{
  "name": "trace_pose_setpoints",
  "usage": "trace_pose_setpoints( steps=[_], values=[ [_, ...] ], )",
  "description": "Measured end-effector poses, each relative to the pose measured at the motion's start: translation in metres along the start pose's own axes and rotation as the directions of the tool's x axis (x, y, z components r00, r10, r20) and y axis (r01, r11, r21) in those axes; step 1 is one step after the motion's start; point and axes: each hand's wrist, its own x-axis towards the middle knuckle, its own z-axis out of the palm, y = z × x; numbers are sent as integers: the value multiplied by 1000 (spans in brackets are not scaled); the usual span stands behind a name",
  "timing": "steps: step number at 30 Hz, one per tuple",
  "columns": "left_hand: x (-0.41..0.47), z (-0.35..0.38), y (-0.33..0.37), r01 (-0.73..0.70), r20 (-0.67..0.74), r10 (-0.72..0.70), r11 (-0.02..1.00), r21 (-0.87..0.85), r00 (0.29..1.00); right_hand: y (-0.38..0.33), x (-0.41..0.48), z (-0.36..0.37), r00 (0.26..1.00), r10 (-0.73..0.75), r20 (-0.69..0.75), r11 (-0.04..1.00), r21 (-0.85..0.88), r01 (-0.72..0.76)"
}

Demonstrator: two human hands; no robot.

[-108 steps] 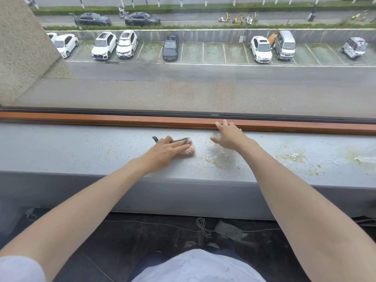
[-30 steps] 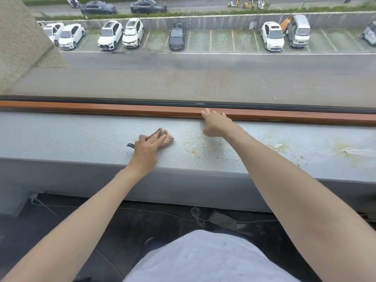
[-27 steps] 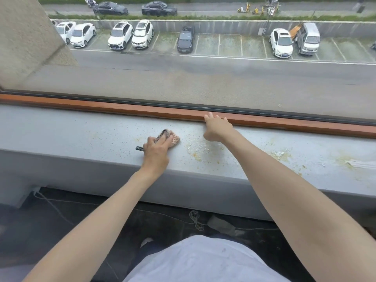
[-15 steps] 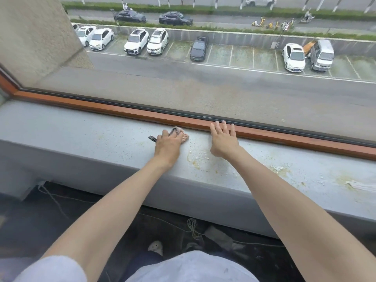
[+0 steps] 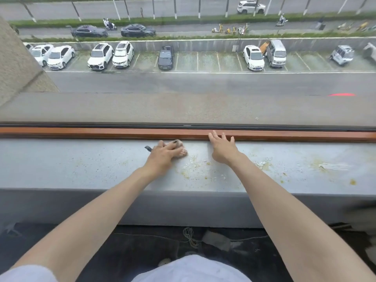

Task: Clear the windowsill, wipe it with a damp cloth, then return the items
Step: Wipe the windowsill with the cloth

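Cloth [image 5: 182,152] bunched under my left hand [image 5: 163,157], fingers flat across it, pressing, not clutching. Right hand [image 5: 222,149] spread flat, empty, fingertips at the wooden frame [image 5: 81,132]. Crumbs [image 5: 192,165] lie at four o'clock from the cloth, trailing along the windowsill [image 5: 71,163] toward three; left hand's nearest, I reckon.

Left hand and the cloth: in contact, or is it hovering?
Touching. The head view shows the left hand lying flat on the cloth, pressing it to the windowsill; cloth edges poke out past the fingers.
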Motion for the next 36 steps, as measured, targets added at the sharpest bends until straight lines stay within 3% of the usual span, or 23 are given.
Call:
trace_pose_setpoints(
  steps=[2,4,10,12,14,16,21,23,25,27,29,32,34,36],
  values=[
    [1,2,-3,-171,64,172,985,-15,983,1,1,-8,999,9,50,1000,7,-10],
    [5,0,-20,-212,86,214,977,-33,973,0,3,-14,996,18,92,1000,0,-18],
    [12,5,-7,137,-66,-142,988,-64,988,-7,5,-17,994,40,100,999,11,-41],
    [8,14,7,23,-32,-25,998,-62,999,-8,6,-16,995,39,96,999,12,-40],
    [5,13,1,-192,-3,193,978,-85,981,-8,7,-16,995,39,94,999,14,-40],
    [9,6,-21,-274,31,277,958,-87,960,-8,9,-16,994,39,101,999,16,-41],
    [24,-1,-26,-45,-63,48,997,55,997,-8,14,-20,992,44,120,997,57,-51],
    [19,7,-11,-177,-69,180,983,46,981,-7,15,-21,992,35,117,997,62,-43],
    [15,14,-12,-393,-90,395,919,31,914,-6,18,-20,993,30,115,997,62,-37],
    [25,11,-27,-470,-37,471,882,32,881,-5,19,-21,993,34,115,997,67,-42],
    [41,5,-34,-342,5,342,939,25,940,-5,20,-22,992,34,123,996,81,-44],
    [52,4,-19,-104,-42,103,995,-9,994,-6,22,-20,993,40,112,996,73,-48],
    [42,17,-7,-136,-69,130,986,-94,989,-5,24,-20,992,36,117,997,66,-44],
    [25,29,-8,-307,-97,296,943,-130,950,-4,26,-21,991,37,132,996,76,-48]
  ],
)
